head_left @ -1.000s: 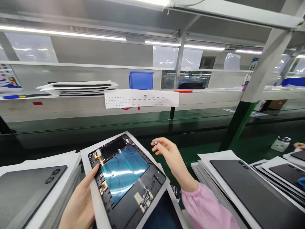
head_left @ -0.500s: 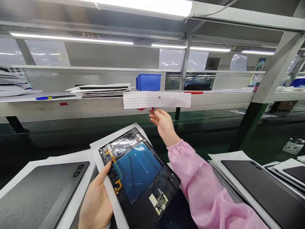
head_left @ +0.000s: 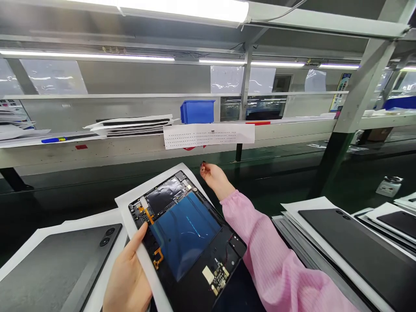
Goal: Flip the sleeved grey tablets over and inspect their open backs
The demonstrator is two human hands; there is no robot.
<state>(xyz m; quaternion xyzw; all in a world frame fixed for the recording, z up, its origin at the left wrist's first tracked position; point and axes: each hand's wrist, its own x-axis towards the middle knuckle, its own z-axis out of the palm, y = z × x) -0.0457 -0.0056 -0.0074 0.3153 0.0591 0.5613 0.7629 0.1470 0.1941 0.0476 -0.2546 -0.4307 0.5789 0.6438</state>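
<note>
Watching through the head camera, I see the left hand [head_left: 127, 281] at 7 o'clock, its thumb pressed over the edge of an opened tablet [head_left: 185, 234] and its other fingers curled beneath, hidden from me. The tablet sits at 6 o'clock on a white paper sheet [head_left: 143, 190], its back off, showing a blue-filmed panel and an orange flex cable [head_left: 148, 215]. The right hand [head_left: 214, 178], in a pink sleeve [head_left: 276, 255], is raised clear of the tablet, at 1 o'clock from it, with its fingertips pinching a tiny dark part [head_left: 203, 164], too small for me to identify. Dark grey tablets [head_left: 55, 273] lie on white sheets at 8 and 4 o'clock. Farther off at 12 o'clock, a blue plastic bin [head_left: 197, 112] stands on a shelf.
</note>
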